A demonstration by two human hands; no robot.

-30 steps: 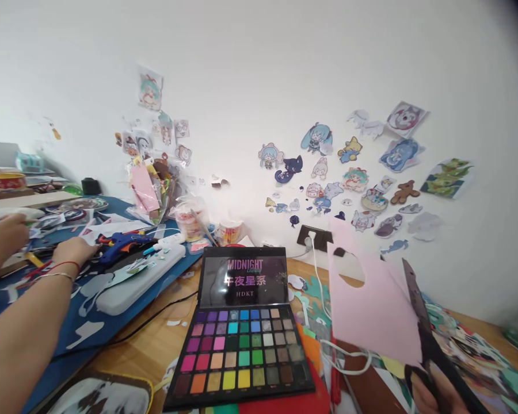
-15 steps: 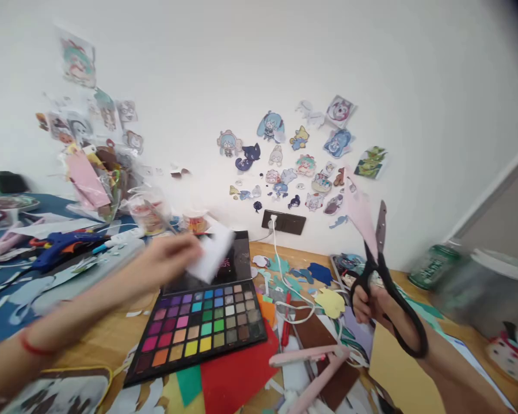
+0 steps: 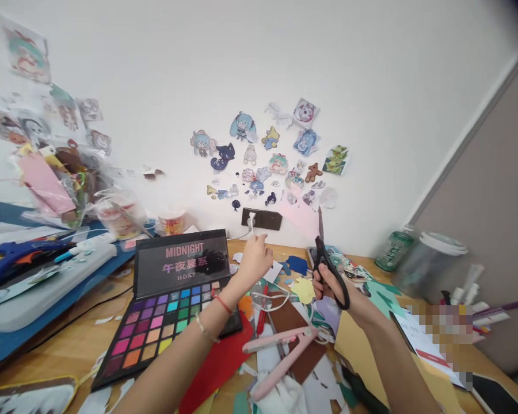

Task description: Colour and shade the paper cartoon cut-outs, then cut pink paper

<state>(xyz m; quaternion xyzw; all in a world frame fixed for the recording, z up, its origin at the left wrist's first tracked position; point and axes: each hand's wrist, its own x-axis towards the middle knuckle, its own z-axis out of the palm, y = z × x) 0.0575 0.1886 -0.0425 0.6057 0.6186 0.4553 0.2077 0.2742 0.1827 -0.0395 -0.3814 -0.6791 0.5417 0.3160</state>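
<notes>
My left hand (image 3: 255, 259) reaches over the middle of the desk with its fingers partly curled. A small piece of white paper (image 3: 273, 271) shows at its lower right edge; the hand hides the rest, and the grip itself is hard to see. My right hand (image 3: 326, 282) grips black-handled scissors (image 3: 342, 287), blades pointing up. A pale pink sheet of paper (image 3: 301, 213) sticks up beside the blades, its lower end close to the scissors' pivot. Beneath the left forearm lies an open eyeshadow palette (image 3: 140, 330) with a dark lid.
Pink hair-straightener-like tongs (image 3: 280, 362), a red pen (image 3: 262, 307), a white cable (image 3: 280, 302) and paper scraps crowd the desk. A blue glue gun (image 3: 15, 256) lies left. A green can (image 3: 392, 250), a clear bucket (image 3: 429, 267) and a tablet (image 3: 431, 351) stand or lie right.
My left hand has swung right, from in front of the palette lid to mid-desk. My right hand has lowered the scissors and pink paper. The view has turned right.
</notes>
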